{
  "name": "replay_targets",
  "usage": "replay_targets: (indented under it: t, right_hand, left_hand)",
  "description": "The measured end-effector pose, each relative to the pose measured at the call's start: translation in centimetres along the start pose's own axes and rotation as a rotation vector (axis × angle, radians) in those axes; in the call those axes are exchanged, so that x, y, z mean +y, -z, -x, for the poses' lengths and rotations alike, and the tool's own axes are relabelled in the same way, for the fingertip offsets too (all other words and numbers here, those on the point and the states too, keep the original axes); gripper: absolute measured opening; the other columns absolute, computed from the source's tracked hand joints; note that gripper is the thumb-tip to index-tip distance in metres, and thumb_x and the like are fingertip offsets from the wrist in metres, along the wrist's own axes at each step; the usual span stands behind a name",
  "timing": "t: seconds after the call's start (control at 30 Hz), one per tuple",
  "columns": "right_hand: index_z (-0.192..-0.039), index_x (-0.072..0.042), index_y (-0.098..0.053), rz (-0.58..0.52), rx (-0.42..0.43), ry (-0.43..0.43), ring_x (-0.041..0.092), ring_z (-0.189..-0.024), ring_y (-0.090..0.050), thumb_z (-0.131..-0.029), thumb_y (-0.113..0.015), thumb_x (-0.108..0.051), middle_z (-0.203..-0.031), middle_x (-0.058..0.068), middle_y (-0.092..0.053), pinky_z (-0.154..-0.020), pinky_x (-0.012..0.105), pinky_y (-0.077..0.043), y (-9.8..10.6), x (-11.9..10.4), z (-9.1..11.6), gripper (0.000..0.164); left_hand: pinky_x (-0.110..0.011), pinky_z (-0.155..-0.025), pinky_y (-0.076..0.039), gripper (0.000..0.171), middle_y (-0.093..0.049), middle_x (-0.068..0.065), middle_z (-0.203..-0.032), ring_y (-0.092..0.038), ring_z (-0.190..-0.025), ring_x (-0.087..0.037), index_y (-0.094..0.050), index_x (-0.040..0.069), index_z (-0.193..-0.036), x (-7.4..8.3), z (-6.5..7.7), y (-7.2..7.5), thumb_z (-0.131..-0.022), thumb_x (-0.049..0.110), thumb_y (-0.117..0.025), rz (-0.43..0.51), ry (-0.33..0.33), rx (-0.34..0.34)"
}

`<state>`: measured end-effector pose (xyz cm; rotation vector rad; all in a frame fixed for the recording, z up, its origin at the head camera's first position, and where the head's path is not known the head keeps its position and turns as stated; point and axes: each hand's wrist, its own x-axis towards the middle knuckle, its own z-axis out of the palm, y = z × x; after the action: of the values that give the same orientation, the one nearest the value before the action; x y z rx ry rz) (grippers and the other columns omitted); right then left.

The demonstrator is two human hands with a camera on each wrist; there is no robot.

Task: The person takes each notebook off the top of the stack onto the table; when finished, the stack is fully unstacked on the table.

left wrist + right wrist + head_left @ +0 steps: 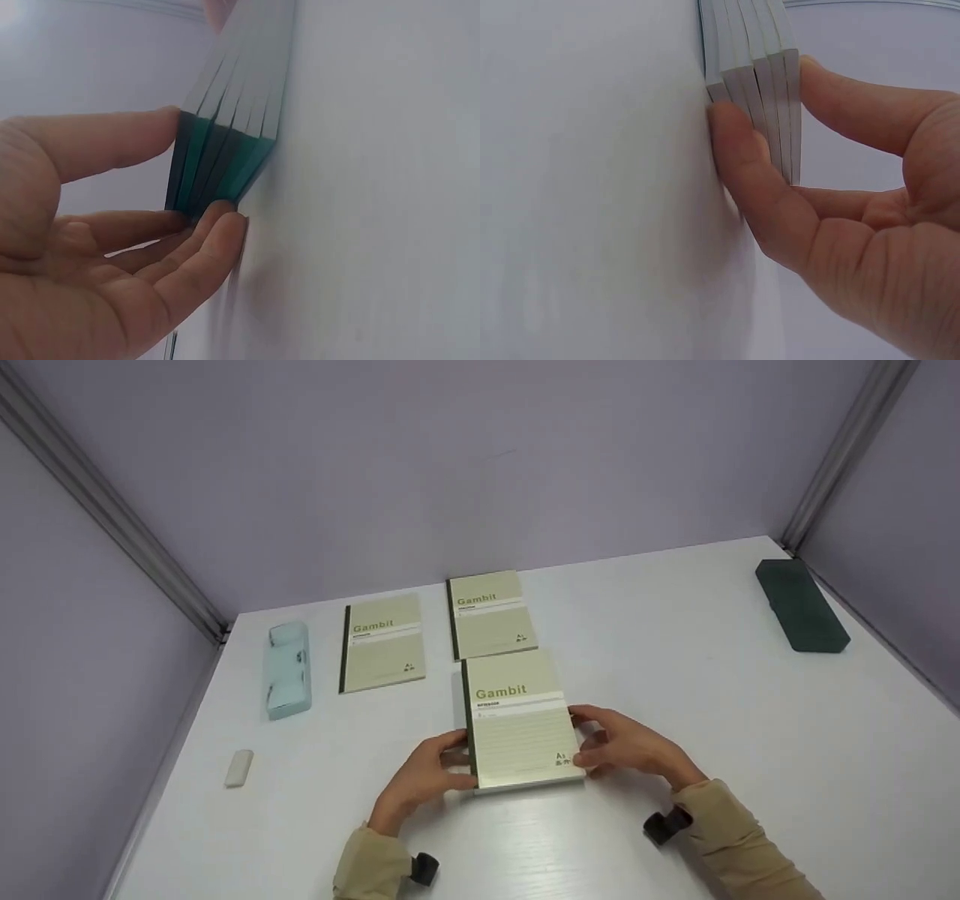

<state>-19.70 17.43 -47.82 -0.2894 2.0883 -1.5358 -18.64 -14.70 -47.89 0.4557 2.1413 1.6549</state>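
Note:
Between both hands is a stack of several notebooks [517,735], the top one with a pale green "Gambit" cover. My left hand [420,772] grips its bound side. In the left wrist view, dark and green spines [214,161] show between the thumb and the fingers [225,240]. On the opposite side, my right hand [630,742] holds the page edges. The right wrist view has the thumb at the top cover and the fingers [742,150] low against the white page blocks [769,97], close to the table.
Two more Gambit notebooks lie behind the stack, one at left [384,645] and one [491,619] close beyond it. Further left are a light blue case [288,671] and a white eraser [238,769]. A dark green case [802,606] lies far right. Walls border the white table [675,660].

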Motion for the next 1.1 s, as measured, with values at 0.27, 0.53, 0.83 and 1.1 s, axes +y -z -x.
replay_targets:
  t: [0.27,0.53,0.83,1.1]
  right_hand:
    - [-0.149,-0.004,-0.029,0.033,-0.009,0.008,0.023,-0.092,-0.060,-0.082,-0.075,-0.011,-0.141,0.018,-0.039,-0.070,0.039,-0.056,-0.01,-0.12,0.06,0.081]
    - [-0.148,-0.002,-0.030,0.059,-0.022,0.041,0.022,-0.090,-0.058,-0.082,-0.074,-0.011,-0.141,0.020,-0.038,-0.067,0.039,-0.056,0.23,0.04,0.23,0.080]
    - [-0.126,0.006,-0.051,0.058,0.066,0.064,0.023,-0.085,-0.063,-0.083,-0.074,-0.009,-0.112,0.021,-0.056,-0.065,0.040,-0.057,0.53,-0.09,0.10,0.052]
    - [-0.121,0.008,-0.051,0.029,0.080,0.032,0.023,-0.080,-0.065,-0.081,-0.074,-0.005,-0.103,0.018,-0.060,-0.064,0.039,-0.057,0.74,-0.36,-0.05,0.049]
  left_hand:
    - [-0.040,-0.092,-0.049,0.080,-0.045,-0.026,-0.138,-0.054,-0.117,-0.036,-0.034,-0.011,-0.142,-0.16,-0.16,0.27,-0.074,-0.004,-0.076,0.018,0.012,-0.013]
    - [-0.044,-0.094,-0.046,0.080,-0.049,-0.022,-0.134,-0.056,-0.113,-0.032,-0.039,-0.008,-0.140,-0.29,-0.02,-0.31,-0.073,0.002,-0.081,-0.044,0.032,0.038]
    - [-0.048,-0.096,-0.043,0.078,-0.053,-0.018,-0.131,-0.058,-0.110,-0.030,-0.043,-0.004,-0.139,-0.39,-0.10,-0.60,-0.073,0.011,-0.083,-0.116,0.027,0.078]
    - [-0.046,-0.091,-0.047,0.075,-0.055,-0.017,-0.127,-0.060,-0.107,-0.029,-0.046,-0.003,-0.137,-0.57,0.01,-0.55,-0.074,0.014,-0.083,-0.134,0.019,0.109]
